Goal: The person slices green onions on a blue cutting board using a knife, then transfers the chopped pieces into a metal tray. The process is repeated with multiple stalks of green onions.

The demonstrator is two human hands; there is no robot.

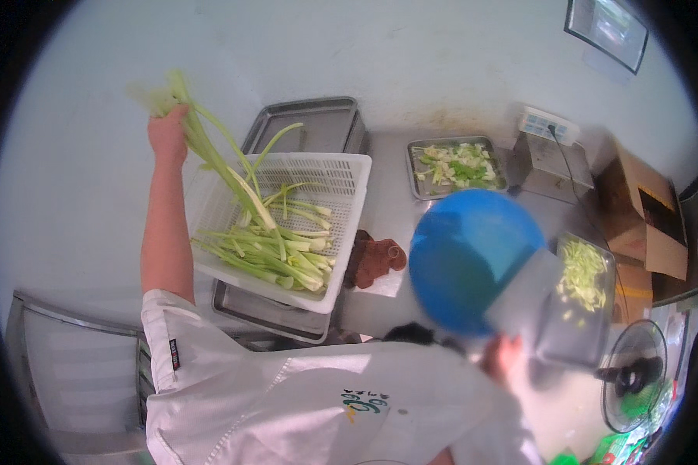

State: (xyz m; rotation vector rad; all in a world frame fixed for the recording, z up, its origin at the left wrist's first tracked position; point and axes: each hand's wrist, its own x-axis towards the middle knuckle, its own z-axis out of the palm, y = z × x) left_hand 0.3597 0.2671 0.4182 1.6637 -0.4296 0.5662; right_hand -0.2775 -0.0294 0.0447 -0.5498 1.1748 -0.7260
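Note:
My left hand (pixel 168 135) is raised at the left, shut on a bunch of long celery stalks (pixel 224 165) whose far ends reach down into a white plastic basket (pixel 358 200). More pale-green celery (pixel 291 256) lies heaped in that basket. Down at the right, my right hand (pixel 503 354) is blurred and closed around the handle of a cleaver (pixel 526 293), the handle itself being hidden. Its broad grey blade overlaps the lower right of a round blue cutting board (pixel 459 250). A metal tray (pixel 576 343) of chopped celery (pixel 583 273) sits beside the blade.
Behind the board is a tray (pixel 413 168) of leafy trimmings (pixel 456 165). Metal trays (pixel 262 119) lie around the basket. A reddish-brown cloth (pixel 381 261) rests between basket and board. Cardboard boxes (pixel 628 215), a corded power strip (pixel 549 125) and a fan (pixel 634 375) stand right.

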